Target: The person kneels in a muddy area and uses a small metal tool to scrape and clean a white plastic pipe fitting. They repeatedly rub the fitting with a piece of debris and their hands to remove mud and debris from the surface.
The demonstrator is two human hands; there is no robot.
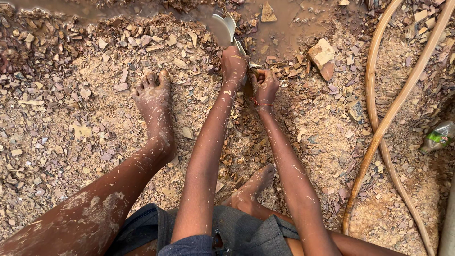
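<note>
I sit on ground covered with wood chips. My left hand is closed around the handle of a cutting tool with a broad curved metal blade, which points away from me. Right beside it, my right hand grips a small piece of wood held against the tool near its handle. A red thread circles my right wrist. Both forearms are speckled with pale dust.
My left foot rests outstretched at the left and my right foot is tucked between my arms. Long bent wooden strips curve along the right. A pale wood block and a plastic bottle lie nearby.
</note>
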